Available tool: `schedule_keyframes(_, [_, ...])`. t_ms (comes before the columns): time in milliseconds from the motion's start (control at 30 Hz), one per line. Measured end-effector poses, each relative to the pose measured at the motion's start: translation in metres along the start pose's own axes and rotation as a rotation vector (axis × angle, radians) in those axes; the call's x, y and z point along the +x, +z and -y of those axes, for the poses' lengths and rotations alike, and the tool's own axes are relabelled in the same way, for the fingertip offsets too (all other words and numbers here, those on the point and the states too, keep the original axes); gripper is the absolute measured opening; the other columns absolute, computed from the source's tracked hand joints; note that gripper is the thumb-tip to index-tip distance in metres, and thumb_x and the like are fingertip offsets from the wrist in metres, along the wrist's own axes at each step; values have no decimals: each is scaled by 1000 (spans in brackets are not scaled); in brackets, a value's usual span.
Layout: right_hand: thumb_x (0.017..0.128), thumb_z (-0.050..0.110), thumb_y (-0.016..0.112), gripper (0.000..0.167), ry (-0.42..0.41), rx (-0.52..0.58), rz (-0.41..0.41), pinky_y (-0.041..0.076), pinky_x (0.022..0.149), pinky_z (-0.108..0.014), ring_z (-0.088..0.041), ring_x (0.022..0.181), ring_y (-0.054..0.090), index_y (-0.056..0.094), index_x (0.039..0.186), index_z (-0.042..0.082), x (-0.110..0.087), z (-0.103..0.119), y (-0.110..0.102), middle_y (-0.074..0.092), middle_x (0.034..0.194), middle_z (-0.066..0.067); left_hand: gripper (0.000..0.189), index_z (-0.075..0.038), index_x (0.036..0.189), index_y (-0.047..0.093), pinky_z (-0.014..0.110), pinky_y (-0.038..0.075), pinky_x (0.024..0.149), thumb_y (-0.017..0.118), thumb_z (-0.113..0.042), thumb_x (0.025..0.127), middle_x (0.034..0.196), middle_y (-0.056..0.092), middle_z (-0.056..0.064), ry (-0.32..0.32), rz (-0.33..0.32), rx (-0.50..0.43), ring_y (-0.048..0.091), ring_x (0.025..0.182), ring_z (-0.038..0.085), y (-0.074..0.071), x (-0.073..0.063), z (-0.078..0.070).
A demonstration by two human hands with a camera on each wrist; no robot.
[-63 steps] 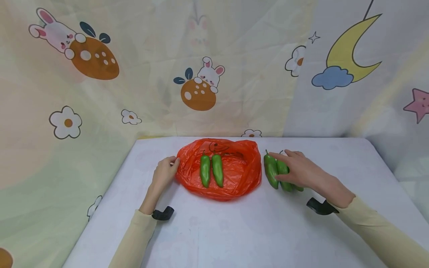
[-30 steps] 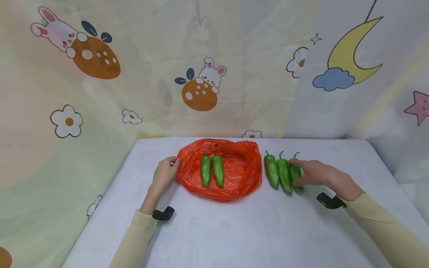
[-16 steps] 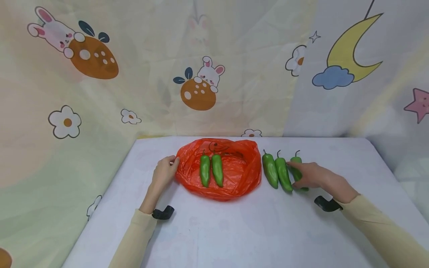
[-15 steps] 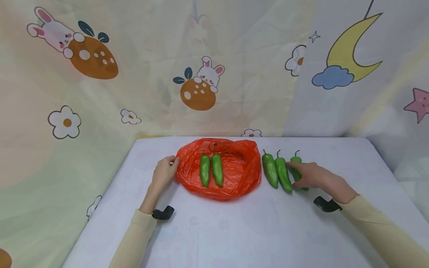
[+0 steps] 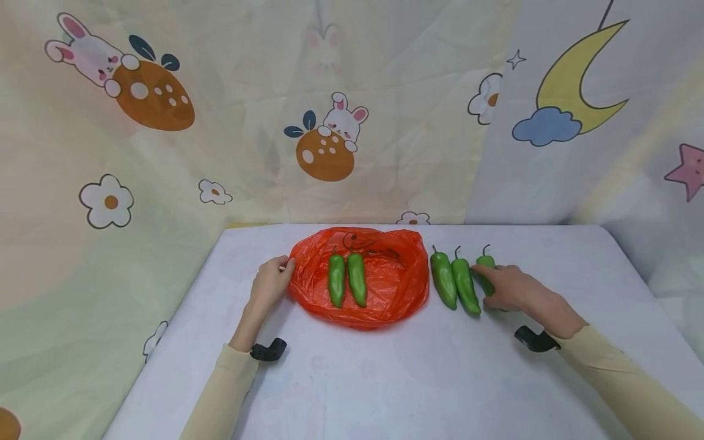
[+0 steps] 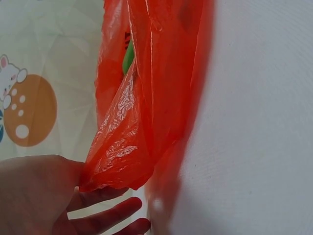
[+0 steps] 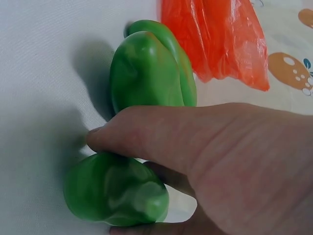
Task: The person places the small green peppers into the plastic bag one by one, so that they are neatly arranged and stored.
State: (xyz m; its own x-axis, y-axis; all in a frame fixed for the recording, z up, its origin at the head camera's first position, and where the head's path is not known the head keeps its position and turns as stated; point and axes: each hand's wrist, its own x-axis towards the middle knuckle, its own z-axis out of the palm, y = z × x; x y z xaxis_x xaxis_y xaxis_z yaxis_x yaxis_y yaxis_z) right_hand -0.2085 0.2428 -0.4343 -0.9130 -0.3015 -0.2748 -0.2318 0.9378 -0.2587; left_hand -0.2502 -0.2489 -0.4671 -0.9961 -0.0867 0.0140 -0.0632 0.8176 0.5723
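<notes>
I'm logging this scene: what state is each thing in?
Red bag: open, edge held by the left hand
Peppers in the bag: two, side by side, look whole
Loose peppers: two, lying on the table
Far-right pepper: gripped by the right hand, partly hidden

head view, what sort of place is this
Likely a makeshift indoor filming corner: a white table, cartoon-printed cloth hung behind it and at its sides, and black wrist-worn devices.
</notes>
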Motion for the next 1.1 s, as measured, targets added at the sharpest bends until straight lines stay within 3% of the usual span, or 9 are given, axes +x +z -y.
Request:
schedule_keyframes(167, [80, 16, 74, 72, -14, 6, -15, 50, 83, -58, -53, 112, 54, 46, 144, -1, 0, 0, -4, 57, 126, -36, 36, -7, 106, 71, 30, 51, 64, 48, -34, 104, 104, 71, 13, 4, -2, 0, 64, 82, 22, 0, 0, 0])
schedule_keyframes(400, [80, 14, 73, 73, -22, 56, -56, 48, 71, -45, -45, 102, 54, 44, 146, 1, -6, 2, -26, 61, 111, -28, 35, -8, 104, 71, 30, 51, 64, 48, -34, 104, 104, 72, 13, 23, -12, 4, 65, 82, 23, -1, 1, 0])
schedule_keyframes(567, [81, 15, 72, 74, -4, 46, -63, 49, 77, -52, -55, 115, 49, 42, 147, 3, -8, 5, -33, 58, 123, -34, 36, -7, 106, 72, 31, 52, 65, 49, -35, 104, 105, 72, 14, 20, -8, 7, 66, 85, 24, -1, 1, -1])
schedule_keyframes(800, [81, 17, 72, 74, -7, 34, -66, 46, 68, -43, -47, 105, 52, 42, 147, 3, -8, 6, -37, 60, 107, -26, 36, -7, 107, 71, 30, 52, 65, 49, -35, 104, 104, 71, 13, 13, -5, -1, 65, 83, 23, 0, 1, 0])
schedule_keyframes(900, [82, 18, 72, 74, -14, 31, -79, 49, 72, -48, -50, 108, 52, 42, 148, 4, -10, 6, -40, 59, 117, -32, 35, -8, 104, 71, 29, 51, 63, 49, -35, 104, 103, 71, 13, 12, -5, -4, 64, 81, 23, -1, 0, 1])
schedule_keyframes(1100, [82, 18, 72, 74, -29, 33, -101, 49, 80, -57, -54, 116, 50, 41, 148, 5, -12, 7, -43, 60, 121, -32, 36, -7, 105, 71, 29, 51, 63, 49, -35, 104, 103, 71, 13, 12, -7, 0, 64, 81, 22, 0, 0, 1])
